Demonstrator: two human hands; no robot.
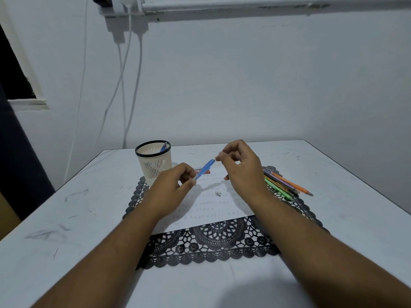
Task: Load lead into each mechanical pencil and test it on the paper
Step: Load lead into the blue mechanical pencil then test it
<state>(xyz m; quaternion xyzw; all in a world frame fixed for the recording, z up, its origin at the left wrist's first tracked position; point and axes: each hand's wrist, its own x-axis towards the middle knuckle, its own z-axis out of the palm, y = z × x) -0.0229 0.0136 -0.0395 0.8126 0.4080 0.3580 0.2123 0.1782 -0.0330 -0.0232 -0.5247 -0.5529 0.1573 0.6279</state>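
Over at the left of the frame, a dark window opening [15,70] cuts into the wall, and white cables [131,70] hang down from a socket strip [120,6] at the top. On the worktop [66,207], left of centre, stands a cream mesh pencil cup [154,163] with a black rim; a blue pencil [164,147] pokes up inside it. A black lace mat [213,243] lies under a sheet of paper [213,210] covered with rows of small scribbles.

Your left hand [172,185], in the middle of the frame, pinches the lower, tip end of a blue mechanical pencil [204,170], fingers curled round it. The pencil is held above the paper and slants up to the right. Behind it, a small red lead case [203,171] lies at the far edge of the paper, partly hidden.

Your right hand [240,167] meets the pencil's upper end, thumb and forefinger pinched at its cap end; whether that grip holds a lead you cannot tell, it is too small to see. Below, a tiny silvery cap [218,193] lies on the paper. At the right, a bunch of coloured pencils [284,183], orange, purple and green, lies on the mat, tips pointing toward the lower right.
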